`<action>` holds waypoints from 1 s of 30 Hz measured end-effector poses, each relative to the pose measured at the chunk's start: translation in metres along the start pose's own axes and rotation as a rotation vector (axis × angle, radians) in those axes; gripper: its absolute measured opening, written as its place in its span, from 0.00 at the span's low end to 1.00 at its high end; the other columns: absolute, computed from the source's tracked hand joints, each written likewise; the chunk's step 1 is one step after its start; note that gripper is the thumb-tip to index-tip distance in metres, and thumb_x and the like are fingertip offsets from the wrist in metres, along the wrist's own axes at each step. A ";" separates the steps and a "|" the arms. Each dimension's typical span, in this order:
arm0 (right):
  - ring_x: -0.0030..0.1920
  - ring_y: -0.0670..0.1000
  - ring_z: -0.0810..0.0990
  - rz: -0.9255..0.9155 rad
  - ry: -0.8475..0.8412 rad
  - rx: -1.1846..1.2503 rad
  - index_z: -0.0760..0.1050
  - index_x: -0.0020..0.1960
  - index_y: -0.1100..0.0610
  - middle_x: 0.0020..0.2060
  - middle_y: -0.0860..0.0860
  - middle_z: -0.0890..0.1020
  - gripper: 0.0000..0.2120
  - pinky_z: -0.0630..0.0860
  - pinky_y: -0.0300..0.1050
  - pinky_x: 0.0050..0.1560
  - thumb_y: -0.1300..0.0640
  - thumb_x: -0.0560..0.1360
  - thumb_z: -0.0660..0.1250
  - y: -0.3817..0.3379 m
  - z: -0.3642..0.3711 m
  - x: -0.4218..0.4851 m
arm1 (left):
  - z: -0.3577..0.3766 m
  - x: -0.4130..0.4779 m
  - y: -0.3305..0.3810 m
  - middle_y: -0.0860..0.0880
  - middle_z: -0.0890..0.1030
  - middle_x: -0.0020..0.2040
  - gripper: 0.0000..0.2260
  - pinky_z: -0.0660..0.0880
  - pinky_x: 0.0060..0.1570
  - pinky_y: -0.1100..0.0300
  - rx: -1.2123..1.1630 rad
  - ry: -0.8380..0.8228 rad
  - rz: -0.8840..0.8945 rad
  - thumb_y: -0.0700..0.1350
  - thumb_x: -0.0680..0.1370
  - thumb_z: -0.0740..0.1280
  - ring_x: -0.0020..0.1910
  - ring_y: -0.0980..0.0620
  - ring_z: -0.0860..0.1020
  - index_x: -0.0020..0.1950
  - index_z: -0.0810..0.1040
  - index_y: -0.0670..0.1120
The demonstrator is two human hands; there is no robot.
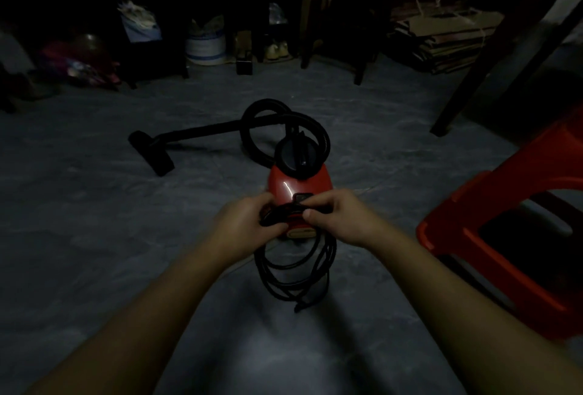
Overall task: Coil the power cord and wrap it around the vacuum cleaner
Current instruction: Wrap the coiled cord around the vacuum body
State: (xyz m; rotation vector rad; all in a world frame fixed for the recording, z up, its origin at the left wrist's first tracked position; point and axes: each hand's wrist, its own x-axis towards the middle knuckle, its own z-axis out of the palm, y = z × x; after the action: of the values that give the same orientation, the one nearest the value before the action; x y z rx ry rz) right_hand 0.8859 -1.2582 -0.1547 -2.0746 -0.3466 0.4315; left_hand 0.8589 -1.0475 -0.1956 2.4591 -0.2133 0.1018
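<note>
Head view, dim light. At frame centre a red vacuum (pixel 299 186) stands on the grey floor (pixel 94 221), its black hose (pixel 268 123) looping behind it toward the upper centre and ending in a nozzle (pixel 151 151) at centre left. A red stool (pixel 504 236) fills the right edge. Both forearms reach in from the bottom of the frame. The left hand (pixel 249 221) has its fingers curled round the top of the black cord (pixel 293 271); the right hand (pixel 340 218) pinches the same bundle just beside it, thumb on top. The two hands are close together over the near end of the vacuum. The cord hangs below them in several gathered loops, just below frame centre, with a loose end (pixel 299 306) trailing at the bottom of the coil; whether it is the plug cannot be told. Where the cord joins the body is hidden. Judged step: coiling looks nearly or fully done, and wrapping has not begun, since no turn lies round the body. The next move would call for keeping the loops bunched in one hand while the other leads the cord round the vacuum, clear of the hose.
</note>
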 end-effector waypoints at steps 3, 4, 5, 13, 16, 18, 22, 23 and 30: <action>0.49 0.48 0.84 -0.047 0.013 -0.076 0.84 0.55 0.56 0.47 0.51 0.86 0.08 0.81 0.41 0.52 0.59 0.77 0.70 -0.003 0.002 0.008 | -0.005 0.001 0.002 0.58 0.78 0.35 0.08 0.74 0.36 0.59 0.042 -0.026 -0.002 0.53 0.73 0.73 0.35 0.60 0.77 0.44 0.74 0.60; 0.48 0.46 0.84 -0.065 0.040 -0.071 0.84 0.55 0.56 0.46 0.49 0.86 0.08 0.79 0.36 0.49 0.59 0.77 0.71 -0.006 0.001 0.010 | -0.006 0.002 0.002 0.57 0.80 0.35 0.08 0.76 0.36 0.58 0.034 -0.019 -0.019 0.54 0.74 0.73 0.35 0.60 0.79 0.42 0.73 0.60; 0.48 0.45 0.83 -0.083 0.074 -0.058 0.83 0.55 0.56 0.46 0.49 0.85 0.08 0.77 0.33 0.47 0.59 0.76 0.71 -0.007 0.001 0.012 | -0.007 0.002 0.003 0.57 0.81 0.35 0.09 0.78 0.36 0.56 0.023 -0.004 -0.047 0.55 0.74 0.72 0.34 0.60 0.80 0.41 0.72 0.59; 0.50 0.46 0.84 -0.061 0.142 0.045 0.83 0.53 0.52 0.46 0.47 0.86 0.06 0.81 0.48 0.57 0.54 0.77 0.71 -0.007 -0.005 0.016 | -0.009 -0.005 0.025 0.51 0.83 0.30 0.11 0.80 0.33 0.52 -0.308 0.244 -0.217 0.50 0.74 0.75 0.29 0.56 0.82 0.38 0.74 0.51; 0.48 0.47 0.84 0.018 0.120 0.029 0.82 0.54 0.53 0.45 0.48 0.85 0.09 0.82 0.48 0.53 0.50 0.77 0.70 -0.009 -0.009 0.011 | -0.007 -0.006 0.025 0.50 0.83 0.30 0.10 0.78 0.31 0.56 -0.375 0.293 -0.211 0.48 0.74 0.74 0.29 0.55 0.81 0.38 0.74 0.51; 0.42 0.44 0.83 0.056 0.072 0.045 0.82 0.53 0.56 0.41 0.47 0.84 0.10 0.79 0.38 0.41 0.51 0.77 0.70 -0.010 -0.011 0.007 | -0.006 -0.008 0.024 0.50 0.83 0.30 0.10 0.75 0.30 0.59 -0.394 0.316 -0.208 0.48 0.74 0.74 0.29 0.56 0.81 0.39 0.74 0.51; 0.30 0.37 0.80 0.128 -0.001 0.203 0.80 0.46 0.55 0.34 0.45 0.82 0.04 0.73 0.31 0.30 0.56 0.78 0.70 -0.006 -0.012 0.005 | -0.001 -0.009 0.017 0.53 0.83 0.35 0.09 0.79 0.34 0.53 -0.420 0.349 -0.214 0.52 0.74 0.72 0.34 0.56 0.82 0.41 0.73 0.55; 0.32 0.38 0.81 0.139 -0.019 0.230 0.80 0.45 0.55 0.35 0.47 0.83 0.04 0.75 0.32 0.32 0.56 0.78 0.69 -0.007 -0.012 0.004 | 0.000 -0.009 0.015 0.54 0.83 0.36 0.09 0.80 0.36 0.49 -0.418 0.347 -0.211 0.54 0.74 0.71 0.35 0.55 0.82 0.42 0.72 0.55; 0.37 0.49 0.81 0.158 -0.011 0.340 0.77 0.48 0.58 0.38 0.53 0.80 0.06 0.78 0.45 0.42 0.56 0.81 0.64 -0.007 -0.009 0.009 | 0.006 -0.008 0.011 0.54 0.82 0.41 0.11 0.81 0.42 0.50 -0.314 0.208 -0.157 0.48 0.75 0.73 0.40 0.56 0.82 0.50 0.72 0.51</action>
State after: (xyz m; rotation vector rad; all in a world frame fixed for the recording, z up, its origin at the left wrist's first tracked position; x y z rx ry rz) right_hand 0.8978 -1.2579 -0.1454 -1.7725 -0.1052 0.5558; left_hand 0.8490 -1.0586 -0.1944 2.1255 0.0518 0.2356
